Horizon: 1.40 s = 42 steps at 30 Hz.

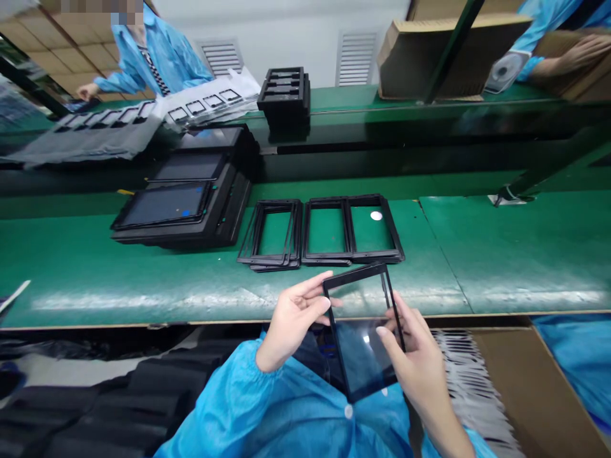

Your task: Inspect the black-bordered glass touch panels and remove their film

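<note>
Panel (363, 362) at green factory belt (501, 254)

One camera rides on the person's head, looking forward and down. It sits close over the left hand (291, 324) and right hand (420, 366), which hold a dark panel (363, 359) at the near edge, and faces across the green bench (501, 254) to a co-worker (157, 57) at far left and another's sleeve (537, 28) at far right.
</note>
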Each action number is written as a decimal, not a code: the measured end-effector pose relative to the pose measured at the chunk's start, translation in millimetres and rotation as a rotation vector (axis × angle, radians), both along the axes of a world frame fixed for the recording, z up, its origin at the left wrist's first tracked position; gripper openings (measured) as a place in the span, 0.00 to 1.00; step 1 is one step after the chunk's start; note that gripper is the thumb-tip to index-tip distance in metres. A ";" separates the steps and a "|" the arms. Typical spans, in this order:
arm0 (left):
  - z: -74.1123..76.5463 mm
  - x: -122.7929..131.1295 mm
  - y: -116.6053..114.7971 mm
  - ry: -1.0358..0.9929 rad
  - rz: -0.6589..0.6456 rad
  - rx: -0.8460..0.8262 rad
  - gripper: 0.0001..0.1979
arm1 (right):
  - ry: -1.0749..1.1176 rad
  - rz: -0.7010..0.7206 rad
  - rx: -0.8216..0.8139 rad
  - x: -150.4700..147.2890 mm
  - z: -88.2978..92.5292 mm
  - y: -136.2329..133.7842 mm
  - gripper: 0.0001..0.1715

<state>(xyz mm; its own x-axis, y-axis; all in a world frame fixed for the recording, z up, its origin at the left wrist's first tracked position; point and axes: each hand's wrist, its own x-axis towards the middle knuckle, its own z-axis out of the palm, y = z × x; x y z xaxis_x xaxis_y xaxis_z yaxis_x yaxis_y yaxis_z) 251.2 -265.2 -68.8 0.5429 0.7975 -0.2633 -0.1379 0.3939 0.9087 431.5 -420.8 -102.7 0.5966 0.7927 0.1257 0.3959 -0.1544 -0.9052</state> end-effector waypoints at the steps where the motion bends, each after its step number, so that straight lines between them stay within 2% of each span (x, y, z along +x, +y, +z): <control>1: 1.7 -0.2 -0.7 0.022 -0.006 0.015 0.26 | -0.074 -0.028 0.017 2.8 3.2 1.5 0.31; 3: 6.0 -0.9 -2.7 0.071 -0.027 0.061 0.24 | -0.118 -0.070 0.071 11.1 13.1 6.1 0.29; 4: 8.3 -1.5 -4.0 0.092 -0.043 0.087 0.23 | -0.062 -0.066 0.088 16.1 19.2 9.0 0.28; 7: 14.8 -3.7 -7.8 0.132 -0.092 0.146 0.21 | 0.264 0.029 0.039 29.9 36.8 17.5 0.24; 9: 17.8 -5.2 -9.4 0.152 -0.119 0.167 0.21 | 0.400 0.055 -0.027 34.5 44.0 21.4 0.19; 13: 18.1 -7.5 -9.3 0.189 -0.144 0.187 0.21 | 0.495 0.022 -0.016 32.0 46.8 22.6 0.13; 20: 8.1 -10.8 -8.1 0.222 -0.122 0.202 0.21 | 0.495 0.015 0.023 22.8 51.3 20.6 0.11; 26: 10.4 -10.5 -5.7 0.262 -0.172 0.224 0.19 | 0.508 -0.030 0.075 20.2 51.3 21.8 0.10; 28: 13.5 -8.9 -5.0 0.290 -0.202 0.310 0.19 | 0.517 -0.023 0.072 18.7 49.7 23.4 0.10; 30: 19.0 -4.5 -4.6 0.374 -0.270 0.518 0.20 | 0.536 0.013 0.057 14.9 47.5 26.5 0.10; 32: 26.3 2.6 -4.4 0.459 -0.388 0.740 0.26 | 0.582 0.079 0.037 10.2 44.9 30.2 0.13; 34: 33.2 10.3 -3.5 0.475 -0.567 0.821 0.33 | 0.653 0.151 0.022 9.2 42.5 32.0 0.22; 36: 36.6 14.7 -1.3 0.431 -0.704 0.714 0.31 | 0.698 0.197 -0.011 16.4 40.2 29.1 0.27; 37: 36.3 14.8 0.2 0.405 -0.713 0.624 0.28 | 0.696 0.198 -0.037 23.3 38.9 25.4 0.26; 38: 34.7 13.4 1.8 0.382 -0.676 0.528 0.24 | 0.675 0.185 -0.073 31.7 37.2 20.3 0.25; 40: 27.8 7.6 4.8 0.337 -0.516 0.348 0.20 | 0.603 0.121 -0.143 49.4 32.4 8.2 0.25; 42: 18.5 1.0 6.4 0.285 -0.357 0.237 0.21 | 0.580 0.044 -0.161 62.1 26.6 -2.8 0.26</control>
